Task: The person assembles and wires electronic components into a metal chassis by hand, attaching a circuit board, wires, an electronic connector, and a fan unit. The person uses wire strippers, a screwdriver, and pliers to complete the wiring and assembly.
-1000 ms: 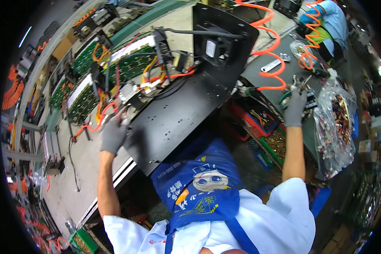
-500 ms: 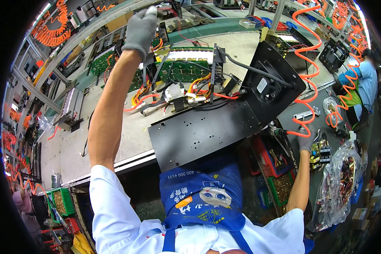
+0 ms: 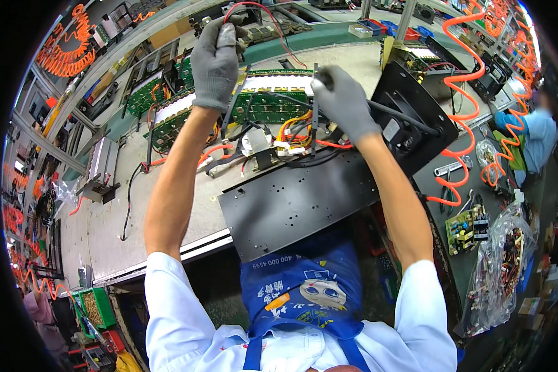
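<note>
My left hand (image 3: 217,65), in a grey glove, is raised over the back of the assembly, thumb and fingers pinched on a thin red wire (image 3: 266,10). That wire arcs up and over toward the green circuit boards (image 3: 270,105). My right hand (image 3: 344,102), also gloved in grey, is beside the upright black bracket (image 3: 315,118) at the boards' right end. Its fingers are curled and slightly blurred; what they hold, if anything, is hidden. Closer to me lies a perforated black metal panel (image 3: 297,195), joined to a black fan plate (image 3: 431,108). A transformer (image 3: 257,144) and bundled wires (image 3: 294,130) sit between boards and panel.
Orange coiled hoses (image 3: 462,80) hang at the right. A loose circuit board (image 3: 468,229) and a plastic bag of wires (image 3: 499,266) lie there. A silver heat-sink unit (image 3: 102,161) stands on the left of the bench. A co-worker (image 3: 536,136) is at the far right.
My right hand has come from the hose at the right side to the bracket by the boards. My left hand has moved slightly; a red wire now arcs from its fingers.
</note>
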`<state>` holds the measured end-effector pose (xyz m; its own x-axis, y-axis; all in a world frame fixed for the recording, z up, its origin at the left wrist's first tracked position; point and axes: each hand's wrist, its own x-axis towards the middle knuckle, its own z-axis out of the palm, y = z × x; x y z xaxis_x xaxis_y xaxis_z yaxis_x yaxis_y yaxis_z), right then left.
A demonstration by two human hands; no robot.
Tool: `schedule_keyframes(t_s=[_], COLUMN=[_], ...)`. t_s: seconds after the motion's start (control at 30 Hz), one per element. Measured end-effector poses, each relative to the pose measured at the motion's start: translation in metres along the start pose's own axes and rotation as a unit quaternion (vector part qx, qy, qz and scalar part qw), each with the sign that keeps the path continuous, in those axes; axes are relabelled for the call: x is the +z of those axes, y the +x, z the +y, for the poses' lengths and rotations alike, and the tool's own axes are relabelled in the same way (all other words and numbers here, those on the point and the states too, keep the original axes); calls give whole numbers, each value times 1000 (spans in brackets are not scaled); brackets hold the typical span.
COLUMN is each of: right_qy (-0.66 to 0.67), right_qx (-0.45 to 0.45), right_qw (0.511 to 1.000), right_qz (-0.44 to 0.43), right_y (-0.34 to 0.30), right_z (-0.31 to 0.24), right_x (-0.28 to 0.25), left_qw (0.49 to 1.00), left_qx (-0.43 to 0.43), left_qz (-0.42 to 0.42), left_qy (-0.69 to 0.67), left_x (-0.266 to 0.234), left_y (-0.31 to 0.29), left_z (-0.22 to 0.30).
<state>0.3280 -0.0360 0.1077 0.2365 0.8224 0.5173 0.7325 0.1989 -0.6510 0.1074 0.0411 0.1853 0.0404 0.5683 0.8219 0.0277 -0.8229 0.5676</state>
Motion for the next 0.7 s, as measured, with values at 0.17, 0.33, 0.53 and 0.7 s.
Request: schedule_keyframes(t_s=[0.17,0.33,0.53,0.7], right_qy=[-261,-232,-432,-462], right_qx=[4,33,24,102], right_qw=[952,923,808,727], right_qz=[-160,-304,-399,-497], right_y=[125,190,230,242], right_z=[46,113,129,127], right_x=[72,120,139,142], left_qw=[999,995,988,955], left_qx=[-28,-84,-146,-21], left_qz=[24,9,-35,-131], left_qy=[17,-54,26,265], left_x=[-44,-65,-80,-58], left_y=[-16,-28,-51,-80], left_z=[10,8,-54,-132])
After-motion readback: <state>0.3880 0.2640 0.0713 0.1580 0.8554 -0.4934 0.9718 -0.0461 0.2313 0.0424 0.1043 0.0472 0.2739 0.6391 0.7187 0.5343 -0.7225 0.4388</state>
